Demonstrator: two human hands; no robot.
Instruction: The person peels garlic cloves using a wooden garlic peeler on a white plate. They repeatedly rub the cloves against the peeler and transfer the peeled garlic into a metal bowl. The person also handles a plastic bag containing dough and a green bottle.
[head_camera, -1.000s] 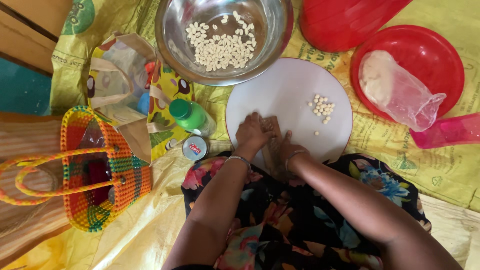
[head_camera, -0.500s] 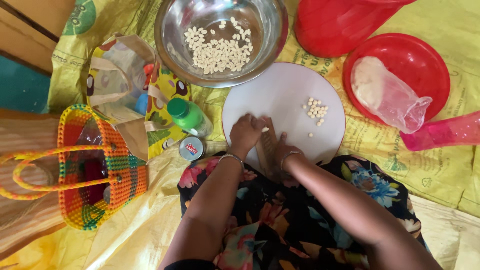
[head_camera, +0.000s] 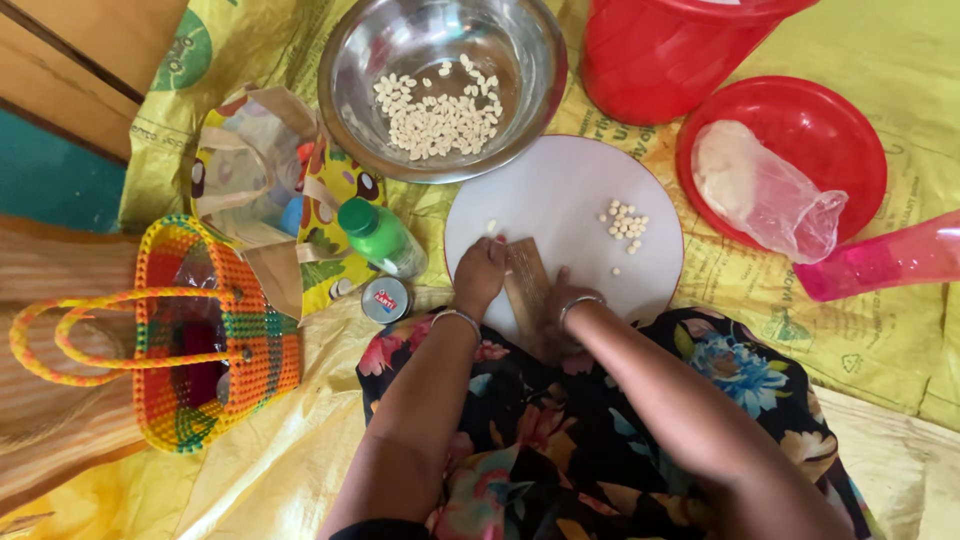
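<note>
A round white board (head_camera: 570, 200) lies in front of my lap. My left hand (head_camera: 480, 275) rests on its near edge with the fingers curled down, next to the top of a brown flat piece (head_camera: 525, 280) that looks like wood. My right hand (head_camera: 558, 305) closes around the lower part of that piece and is partly hidden by it. One pale seed (head_camera: 490, 227) lies just beyond my left hand. A small heap of pale seeds (head_camera: 626, 222) sits further right on the board. Behind the board, a steel bowl (head_camera: 350, 60) holds many more seeds (head_camera: 440, 120).
A red bucket (head_camera: 670, 60) stands behind the board. At right are a red plate (head_camera: 850, 130) with a clear plastic bag (head_camera: 760, 190) and a pink cup (head_camera: 880, 260). A green-capped bottle (head_camera: 380, 235), a small tin (head_camera: 386, 298), a printed bag (head_camera: 250, 170) and a woven basket (head_camera: 200, 340) lie left.
My hands were pressed together on the board's near edge; now they are slightly apart and the brown flat piece shows between them. The view has shifted a little.
</note>
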